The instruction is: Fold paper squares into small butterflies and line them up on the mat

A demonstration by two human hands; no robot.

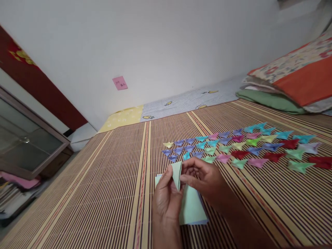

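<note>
My left hand point(166, 199) pinches a pale green folded paper point(176, 173) between thumb and fingers. The paper is held upright and narrows to a point at the bottom. At its right edge, my right hand point(203, 176) closes its thumb and curled fingers on the paper; part of that grip is hidden. Below both hands lies a stack of paper sheets point(193, 207), light green on top with bluish edges beneath. Just beyond the hands, several small folded paper boats point(240, 147) stand in rows, in blue, purple, pink, red, green and yellow.
A striped bamboo mat point(103, 186) covers the bed. Folded bedding point(298, 76) is piled at the right. Against the wall runs a patterned cloth point(181, 102), with a pink note point(120, 83) above it. A glass-doored cabinet point(28, 135) stands at the left.
</note>
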